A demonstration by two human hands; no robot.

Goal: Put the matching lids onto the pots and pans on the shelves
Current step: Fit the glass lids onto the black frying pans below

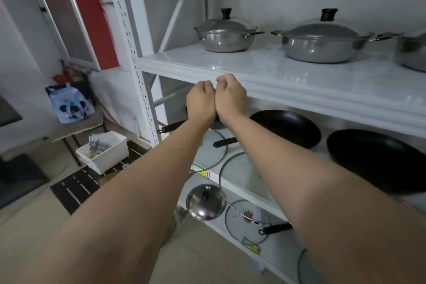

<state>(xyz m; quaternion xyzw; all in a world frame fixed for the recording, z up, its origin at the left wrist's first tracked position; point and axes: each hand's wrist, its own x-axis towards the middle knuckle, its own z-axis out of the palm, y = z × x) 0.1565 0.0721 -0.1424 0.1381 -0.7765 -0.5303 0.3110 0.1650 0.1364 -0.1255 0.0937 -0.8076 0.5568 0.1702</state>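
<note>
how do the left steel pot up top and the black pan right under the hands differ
The steel pot is shiny, deep-walled and lidded, with short side handles; the black pan is matte, shallow and uncovered, with one long handle. The pot sits on the top shelf, the pan one shelf lower. Both are round cookware.

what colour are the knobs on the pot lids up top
Black, on both lidded pots, clearest in the head view.

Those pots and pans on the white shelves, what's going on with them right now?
A person is standing at a white shelving unit, both arms stretched out. The left hand and right hand are curled into fists, pressed side by side, holding nothing. On the top shelf, two steel pots already wear lids. Below, two black pans sit uncovered, with glass lids lying loose beside them. A steel lid waits on the lowest shelf.
</note>
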